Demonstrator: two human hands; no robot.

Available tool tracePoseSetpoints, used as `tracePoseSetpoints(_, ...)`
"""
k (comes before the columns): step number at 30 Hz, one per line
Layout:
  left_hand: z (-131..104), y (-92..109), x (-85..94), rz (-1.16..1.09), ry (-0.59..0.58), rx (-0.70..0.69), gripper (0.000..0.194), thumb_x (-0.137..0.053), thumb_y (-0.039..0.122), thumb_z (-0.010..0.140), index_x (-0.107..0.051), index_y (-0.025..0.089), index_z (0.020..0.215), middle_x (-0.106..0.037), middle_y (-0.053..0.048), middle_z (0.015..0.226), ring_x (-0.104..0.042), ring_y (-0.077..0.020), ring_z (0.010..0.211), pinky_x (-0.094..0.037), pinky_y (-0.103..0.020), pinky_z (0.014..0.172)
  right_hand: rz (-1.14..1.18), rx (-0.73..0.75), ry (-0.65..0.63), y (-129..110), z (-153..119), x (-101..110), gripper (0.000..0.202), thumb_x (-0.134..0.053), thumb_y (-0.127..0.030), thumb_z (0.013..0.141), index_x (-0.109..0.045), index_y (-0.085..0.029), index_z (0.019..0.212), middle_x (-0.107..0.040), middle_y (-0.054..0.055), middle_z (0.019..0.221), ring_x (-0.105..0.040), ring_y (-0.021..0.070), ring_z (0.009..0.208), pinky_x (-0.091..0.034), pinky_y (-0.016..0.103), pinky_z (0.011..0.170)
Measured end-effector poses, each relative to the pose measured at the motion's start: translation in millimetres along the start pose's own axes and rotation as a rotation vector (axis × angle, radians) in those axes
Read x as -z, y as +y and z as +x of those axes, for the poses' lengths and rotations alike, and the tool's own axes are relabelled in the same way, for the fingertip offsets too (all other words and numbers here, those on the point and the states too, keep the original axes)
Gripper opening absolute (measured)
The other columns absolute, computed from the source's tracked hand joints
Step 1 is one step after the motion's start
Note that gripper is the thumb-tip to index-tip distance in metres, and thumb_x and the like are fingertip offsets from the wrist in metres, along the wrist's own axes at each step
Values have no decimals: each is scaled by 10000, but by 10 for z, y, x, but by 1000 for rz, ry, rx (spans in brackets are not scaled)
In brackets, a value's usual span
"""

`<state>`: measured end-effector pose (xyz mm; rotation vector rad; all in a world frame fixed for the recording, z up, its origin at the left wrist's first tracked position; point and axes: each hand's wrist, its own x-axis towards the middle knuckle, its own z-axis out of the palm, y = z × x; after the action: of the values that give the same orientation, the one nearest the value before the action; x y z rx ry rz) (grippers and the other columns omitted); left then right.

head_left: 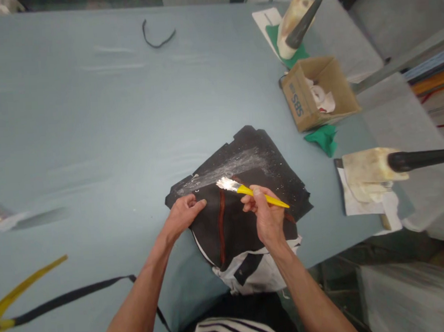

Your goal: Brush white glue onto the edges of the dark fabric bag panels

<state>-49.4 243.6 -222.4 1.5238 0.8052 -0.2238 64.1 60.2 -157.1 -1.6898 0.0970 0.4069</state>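
My right hand (264, 211) grips a yellow-handled brush (263, 196), its bristles coated in white, over the dark piece. Beneath lies a flat dark sheet (278, 175) with jagged edges and a whitish smeared band across its upper part. Over its lower part rests a dark brown piece (238, 222) with reddish-brown strips and a pale cloth lining (266, 273) at the bottom. My left hand (187, 210) presses on the left edge of these pieces, thumb and fingers bent; whether it pinches the edge is unclear.
A cardboard box (296, 99) holding white scraps stands at the right, near green cloth (323, 139). Two glue-stained containers (373, 172) with dark handles sit along the right edge. A thin black strip (158, 43) lies at the far side; yellow and black straps (64, 298) lie lower left.
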Motion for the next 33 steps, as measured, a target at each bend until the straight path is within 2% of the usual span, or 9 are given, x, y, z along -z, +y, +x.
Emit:
tracePoseSetpoints(4, -35, -53, -106, -386, -128, 114, 388, -742, 555, 771, -622, 186, 790, -643, 1, 680, -563, -149, 596, -412, -261, 553, 18, -61, -20, 40, -6, -32, 401, -755, -544, 885, -691, -170, 1015, -737, 9, 716, -626, 121, 549, -538, 243, 555)
tracePoseSetpoints(11, -97, -33, -260, -644, -58, 171, 380, -740, 354, 695, -714, 171, 1027, -783, -38, 893, -708, -197, 753, -545, -301, 727, 22, -107, -117, 66, -71, -39, 316, -718, -493, 896, -660, -199, 996, -735, -2, 737, -631, 128, 571, -553, 253, 567)
tracePoseSetpoints(16, -136, -27, -237, -683, -106, 178, 469, -766, 389, 733, -735, 169, 1146, -801, -82, 1071, -742, -252, 934, -568, -357, 853, -141, 7, -165, 30, -141, -134, 310, -616, -490, 980, -697, -192, 1005, -713, -1, 686, -641, 142, 585, -551, 267, 588)
tracePoseSetpoints(20, -121, -102, -159, -650, -131, 124, 495, -818, 400, 720, -735, 179, 1155, -770, -108, 1218, -698, -285, 1159, -520, -409, 1048, -199, 32, -180, -15, -172, -248, 336, -678, -504, 970, -717, -187, 1075, -777, 32, 793, -704, 155, 630, -606, 285, 626)
tracePoseSetpoints(23, -73, -155, -102, -625, -181, 104, 417, -814, 376, 714, -743, 192, 1082, -772, -96, 1205, -695, -282, 1152, -512, -427, 1073, -251, 79, -181, -62, -145, -299, 355, -722, -515, 948, -720, -189, 1088, -794, 45, 826, -720, 162, 634, -630, 300, 633)
tracePoseSetpoints(26, -73, -177, -90, -556, -238, 36, 432, -775, 424, 769, -741, 196, 1135, -769, -106, 1217, -701, -301, 1119, -532, -457, 1046, -280, 144, -166, -112, -79, -298, 383, -709, -549, 955, -722, -185, 1074, -778, 37, 780, -703, 161, 601, -613, 294, 591)
tracePoseSetpoints(28, -131, -187, -122, -347, -106, -26, 447, -758, 426, 791, -742, 210, 1181, -771, -107, 1208, -686, -317, 1118, -518, -476, 1053, -303, 189, -144, -143, -26, -272, 404, -701, -572, 955, -729, -180, 1050, -749, 23, 719, -665, 150, 556, -566, 270, 539)
tracePoseSetpoints(31, -279, -214, -212, 86, 185, -68, 371, -741, 406, 815, -767, 236, 1144, -788, -93, 1089, -656, -329, 1045, -497, -491, 1022, -388, 268, -71, -178, 38, -213, 437, -680, -608, 955, -745, -175, 971, -658, -13, 606, -584, 129, 500, -469, 242, 491)
tracePoseSetpoints(33, -374, -244, -283, 230, 264, -106, 291, -707, 424, 863, -776, 240, 1078, -785, -88, 1063, -636, -323, 1002, -493, -478, 982, -440, 321, -24, -191, 60, -174, 468, -656, -635, 955, -750, -179, 913, -590, -31, 563, -541, 123, 490, -427, 241, 489)
